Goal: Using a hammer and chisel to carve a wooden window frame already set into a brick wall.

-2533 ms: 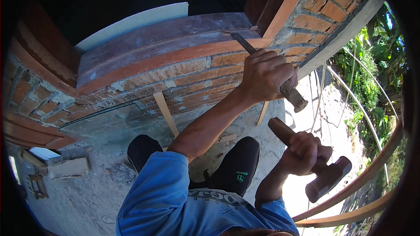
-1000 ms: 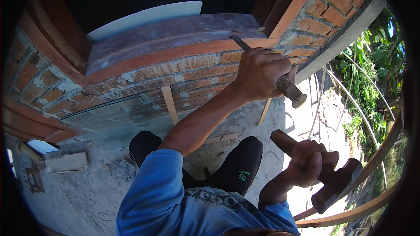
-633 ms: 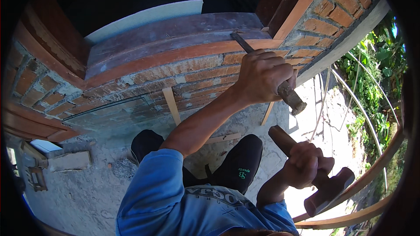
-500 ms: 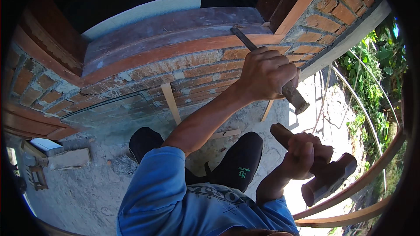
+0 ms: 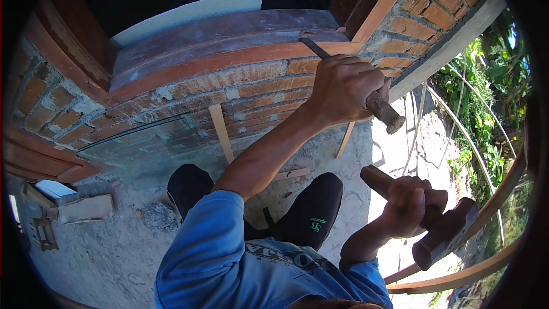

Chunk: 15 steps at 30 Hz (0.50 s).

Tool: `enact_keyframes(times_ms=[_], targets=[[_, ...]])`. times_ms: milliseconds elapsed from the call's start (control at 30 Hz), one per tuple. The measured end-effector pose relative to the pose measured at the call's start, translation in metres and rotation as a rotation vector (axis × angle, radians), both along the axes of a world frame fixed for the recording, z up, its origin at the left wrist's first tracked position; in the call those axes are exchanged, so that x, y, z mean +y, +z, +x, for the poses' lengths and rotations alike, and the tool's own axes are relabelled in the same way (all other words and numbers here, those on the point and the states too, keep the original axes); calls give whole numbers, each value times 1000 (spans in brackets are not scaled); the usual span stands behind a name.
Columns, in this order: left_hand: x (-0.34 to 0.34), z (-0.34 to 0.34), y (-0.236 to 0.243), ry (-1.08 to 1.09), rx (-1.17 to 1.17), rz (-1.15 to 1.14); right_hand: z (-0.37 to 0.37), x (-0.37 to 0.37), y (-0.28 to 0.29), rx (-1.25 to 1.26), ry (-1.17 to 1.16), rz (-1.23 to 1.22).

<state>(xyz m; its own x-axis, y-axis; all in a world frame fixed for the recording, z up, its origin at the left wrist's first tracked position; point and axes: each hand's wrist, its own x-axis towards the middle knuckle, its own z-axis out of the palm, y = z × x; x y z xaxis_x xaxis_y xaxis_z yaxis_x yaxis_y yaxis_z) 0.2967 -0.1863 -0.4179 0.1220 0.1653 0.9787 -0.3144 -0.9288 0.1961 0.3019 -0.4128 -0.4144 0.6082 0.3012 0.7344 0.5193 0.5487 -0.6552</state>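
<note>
My left hand [image 5: 345,88] is wrapped round a chisel [image 5: 386,113], whose thick worn handle end sticks out below the fist. Its narrow dark blade slants up and left, and the tip lies at the wooden window sill [image 5: 229,64], close to the right corner of the frame. Lower right, my right hand [image 5: 402,209] grips the short wooden handle of a hammer [image 5: 446,237]. The heavy, blocky hammer head hangs at the outer side of that hand, apart from the chisel.
Below the sill runs a brick wall [image 5: 257,88] with a glass pane [image 5: 143,140] leaning on it. A wooden strip [image 5: 221,131] stands against the bricks. Wood pieces [image 5: 86,209] lie on the floor at left. Curved-looking wooden rails [image 5: 457,277] and plants [image 5: 492,91] are at right.
The hammer in my right hand has shifted a little to the right. My left hand still holds the chisel at the sill, and the view has moved slightly.
</note>
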Motion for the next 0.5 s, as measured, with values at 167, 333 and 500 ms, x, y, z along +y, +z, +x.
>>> enact_keyframes(times_ms=[167, 333, 500], targets=[[-1, 5, 15, -57, -27, -96, 9, 12, 3, 44, 130, 119], [5, -1, 16, -24, -23, -117, 27, 41, -12, -441, -456, -536], [2, -4, -2, -24, -40, -7, -8, 13, 12, -1, 72, 77]])
